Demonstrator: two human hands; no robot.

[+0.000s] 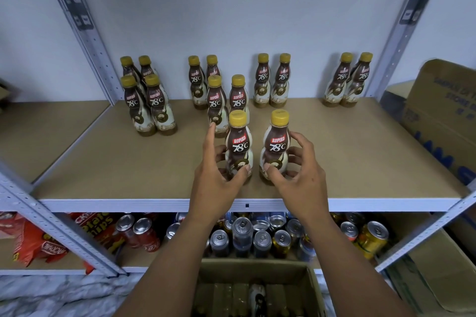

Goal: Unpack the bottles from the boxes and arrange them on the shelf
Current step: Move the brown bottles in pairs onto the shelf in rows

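Under my wrists sits an open cardboard box point(257, 266), with cans point(242, 237) just past it. On the tan shelf board point(103, 162), my left hand point(216, 175) and right hand point(298, 175) each clasp an upright yellow-capped, brown-and-cream bottle: the left bottle point(239, 145) and the right bottle point(277, 145). The other bottles point(216, 105) stand beyond my fingertips, before the white wall point(231, 8).

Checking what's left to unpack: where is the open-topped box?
The open-topped box sits bottom centre of the head view, directly below the drink cans.

We've got the tan shelf point(103, 162) here, yellow-capped bottles point(270, 80) standing in clusters along the back, front pair point(238, 147) upright at centre frame.
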